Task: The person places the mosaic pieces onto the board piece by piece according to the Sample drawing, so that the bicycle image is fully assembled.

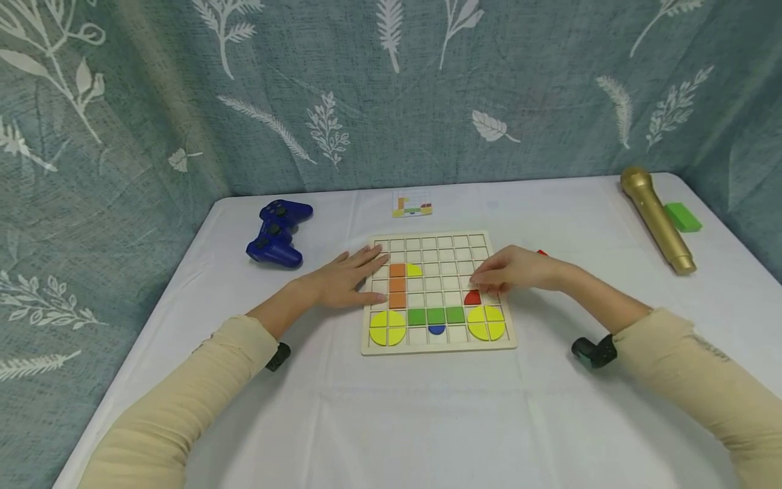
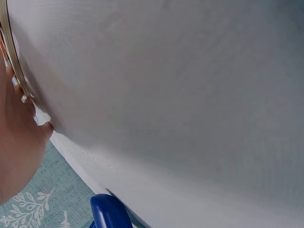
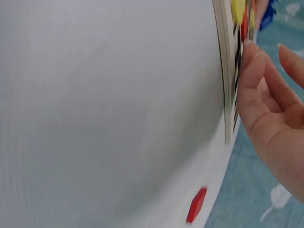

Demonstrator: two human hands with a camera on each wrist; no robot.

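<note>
A wooden grid board (image 1: pixel 438 350) lies in front of me. My left hand (image 1: pixel 345 280) rests on its left edge with the fingers spread. At the board's right side is my right hand (image 1: pixel 518 268), its fingertips right at a red rounded piece (image 1: pixel 472 298). The thumb stands apart from those fingers in the right wrist view. On the grid are orange squares (image 1: pixel 398 285) in a column, a yellow quarter-round (image 1: pixel 414 270), a row of green squares (image 1: pixel 436 316), a blue half-round (image 1: pixel 436 329) and two yellow circles (image 1: pixel 381 320) made of quarters.
Behind the board lies a small pattern card (image 1: pixel 411 211). A blue game controller (image 1: pixel 275 234) sits at left. Far right are a gold microphone (image 1: pixel 656 221) and a green block (image 1: pixel 683 217). Another red piece (image 3: pixel 196 205) lies on the cloth beyond my right hand.
</note>
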